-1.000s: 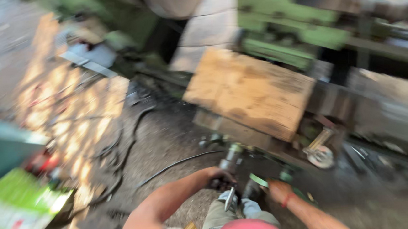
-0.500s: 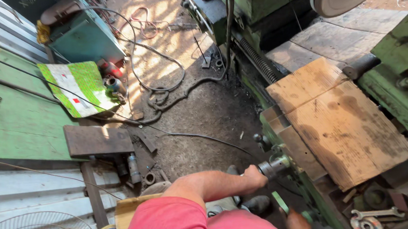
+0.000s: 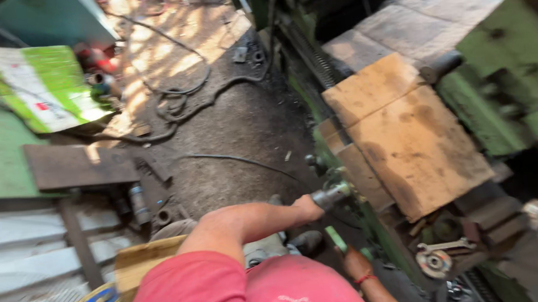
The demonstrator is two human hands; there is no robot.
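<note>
- We are closing our left hand (image 3: 306, 208) around a grey metal handle (image 3: 332, 196) that sticks out from the front edge of the green lathe (image 3: 505, 96); the fingers are wrapping it fully, so the grip is tight on the handle.
- We are reaching our right hand (image 3: 353, 266) down beside a green lever (image 3: 337, 239) just below that handle; the hand is mostly hidden under our red shirt (image 3: 228, 292), and we cannot tell whether it is holding anything or lying open.
- A red band (image 3: 364, 279) is sitting on our right wrist.
- Wooden boards (image 3: 407, 135) are lying across the lathe bed, just right of the handle, with their near corner hanging above the front edge.
- A wrench (image 3: 447, 245) and a round metal disc (image 3: 433, 262) are resting on the lathe's lower ledge, below the boards' near corner.
- Our shoe (image 3: 305, 240) is standing on the dark floor (image 3: 236, 134), close under the left hand.
- Black cables (image 3: 183, 97) are trailing over the floor toward its far edge.
- A rusty steel plate (image 3: 80, 164) is lying at the floor's left edge, and a green-and-white sack (image 3: 43, 85) is lying beyond it near the far left corner.
- A wooden plank (image 3: 141, 264) is showing beside our left shoulder.
</note>
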